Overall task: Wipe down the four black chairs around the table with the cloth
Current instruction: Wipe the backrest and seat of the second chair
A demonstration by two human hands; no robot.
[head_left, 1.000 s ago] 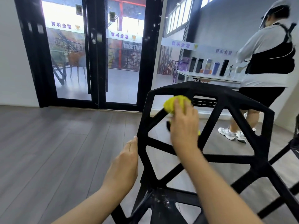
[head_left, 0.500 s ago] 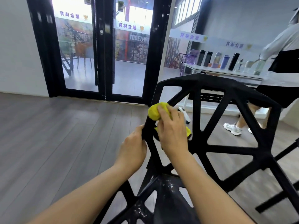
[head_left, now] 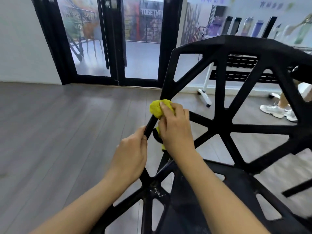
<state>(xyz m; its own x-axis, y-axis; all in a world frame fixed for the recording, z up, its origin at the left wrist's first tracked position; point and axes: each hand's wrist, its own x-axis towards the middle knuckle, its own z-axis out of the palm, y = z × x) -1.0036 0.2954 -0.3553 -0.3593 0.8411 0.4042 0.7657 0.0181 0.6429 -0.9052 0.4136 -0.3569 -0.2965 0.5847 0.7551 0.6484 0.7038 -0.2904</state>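
Your left hand (head_left: 130, 154) grips the black chair (head_left: 221, 127) by its left back strut; your right hand (head_left: 175, 127) clasps the soft yellow cloth (head_left: 157, 108) against it. The rigid frame probably needs that bracing; keep the cloth bunched.

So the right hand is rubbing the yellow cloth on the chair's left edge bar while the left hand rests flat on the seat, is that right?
Not quite. The head view shows the left hand gripping the chair's left edge bar just below the yellow cloth, not resting on the seat. The right hand does press the cloth on that bar.
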